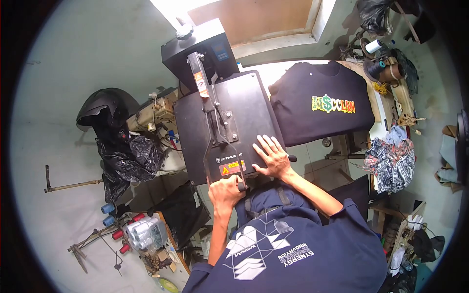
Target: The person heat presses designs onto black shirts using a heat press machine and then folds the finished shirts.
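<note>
A heat press with a flat black top plate [195,139] stands in front of me, its plate lowered. My left hand [225,193] is wrapped round the black grip of the press's lever [209,156] at the plate's near edge. Spread flat on the right part of the plate, near its front edge, is my right hand [273,158], fingers apart and holding nothing. Whatever lies under the plate is hidden. To the right of the press, a black T-shirt [298,107] with a colourful printed word lies flat on a table.
A black helmet [108,108] and black plastic bags [141,158] are at the left. Thread cones [375,68] and a patterned cloth bundle [391,161] are at the right. Wrapped white spools [145,233] sit at the lower left. The press's control box [200,49] stands behind the plate.
</note>
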`<state>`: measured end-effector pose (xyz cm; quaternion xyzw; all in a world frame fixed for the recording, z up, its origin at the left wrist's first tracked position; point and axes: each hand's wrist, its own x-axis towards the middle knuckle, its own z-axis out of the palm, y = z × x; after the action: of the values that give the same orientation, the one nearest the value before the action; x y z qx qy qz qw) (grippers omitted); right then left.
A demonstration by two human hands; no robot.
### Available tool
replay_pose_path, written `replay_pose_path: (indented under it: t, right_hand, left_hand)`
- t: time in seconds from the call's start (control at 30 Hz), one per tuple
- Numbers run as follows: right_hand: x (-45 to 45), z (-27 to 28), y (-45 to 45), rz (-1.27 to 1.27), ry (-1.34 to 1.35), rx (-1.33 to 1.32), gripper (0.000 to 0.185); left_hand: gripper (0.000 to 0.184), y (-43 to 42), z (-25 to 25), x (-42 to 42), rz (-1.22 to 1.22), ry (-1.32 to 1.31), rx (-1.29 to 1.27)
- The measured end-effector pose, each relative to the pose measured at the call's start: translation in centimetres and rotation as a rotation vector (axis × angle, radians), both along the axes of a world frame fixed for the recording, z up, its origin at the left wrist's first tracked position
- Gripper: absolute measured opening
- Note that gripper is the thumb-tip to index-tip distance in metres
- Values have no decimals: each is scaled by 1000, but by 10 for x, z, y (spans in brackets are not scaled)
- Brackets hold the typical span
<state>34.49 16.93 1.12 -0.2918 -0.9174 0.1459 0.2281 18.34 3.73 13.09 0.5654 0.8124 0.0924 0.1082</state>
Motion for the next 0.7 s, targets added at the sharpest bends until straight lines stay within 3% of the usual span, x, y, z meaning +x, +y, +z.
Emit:
replay_pose_path:
  t: [0.7]
  right_hand:
    - [0, 2, -1, -8, 28, 5, 67]
  left_hand:
    - [28, -3, -4, 0, -2, 21, 50]
